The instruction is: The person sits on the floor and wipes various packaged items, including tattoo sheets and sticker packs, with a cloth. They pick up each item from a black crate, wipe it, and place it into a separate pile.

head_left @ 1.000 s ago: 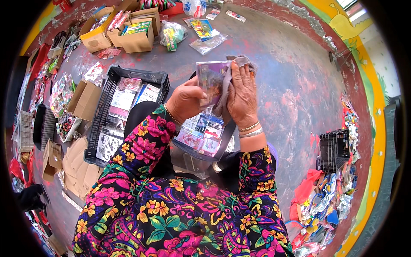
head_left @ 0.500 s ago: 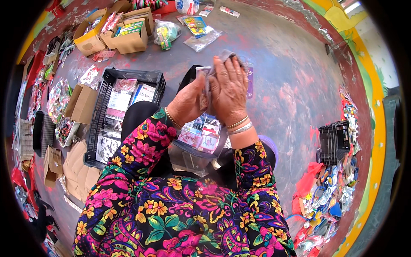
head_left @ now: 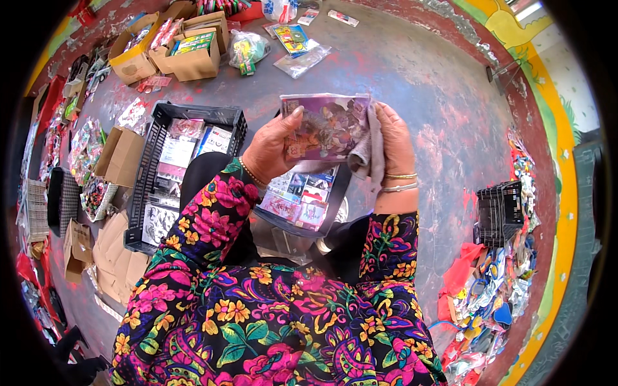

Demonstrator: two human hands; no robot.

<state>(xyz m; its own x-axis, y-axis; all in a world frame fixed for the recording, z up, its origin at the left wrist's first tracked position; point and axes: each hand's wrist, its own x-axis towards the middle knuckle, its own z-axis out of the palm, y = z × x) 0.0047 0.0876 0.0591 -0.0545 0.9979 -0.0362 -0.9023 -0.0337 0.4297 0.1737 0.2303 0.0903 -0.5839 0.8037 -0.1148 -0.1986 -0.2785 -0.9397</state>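
Observation:
Between my hands is a flat purple packet with printed pictures and a shiny surface like clear plastic. My left hand grips its left side, thumb on top. My right hand holds a grey cloth at the packet's right edge; the cloth hangs down over the lower right corner. Fingers behind the packet are hidden. Below the packet, in front of me, a dark tub contains several flat printed packets.
To my left stands a black slatted crate with printed packets inside. Cardboard boxes and plastic bags lie at the far left. On the right, a black basket sits beside a heap of mixed small goods.
My hands have moved apart. The packet, earlier edge-on and mostly covered by my right hand and the cloth, now faces up, with the cloth at its right edge.

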